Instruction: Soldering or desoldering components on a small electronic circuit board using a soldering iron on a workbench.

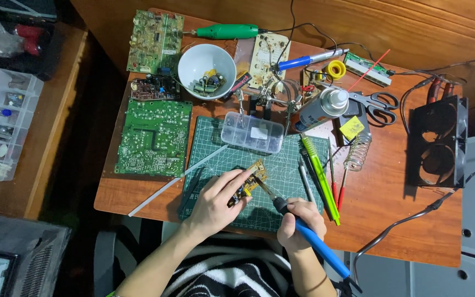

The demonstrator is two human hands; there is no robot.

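Our right hand (301, 221) is clenched around the blue grip of the soldering iron (298, 220), near the desk's (391, 209) front edge. The iron's long axis runs diagonally: its tip points up and to the left, away from us, meeting the small yellow circuit board (251, 181), while its handle trails back toward the front right. Our left hand (215, 203) pinches that board on the green cutting mat (215, 148), the board's long axis tilted toward the far right.
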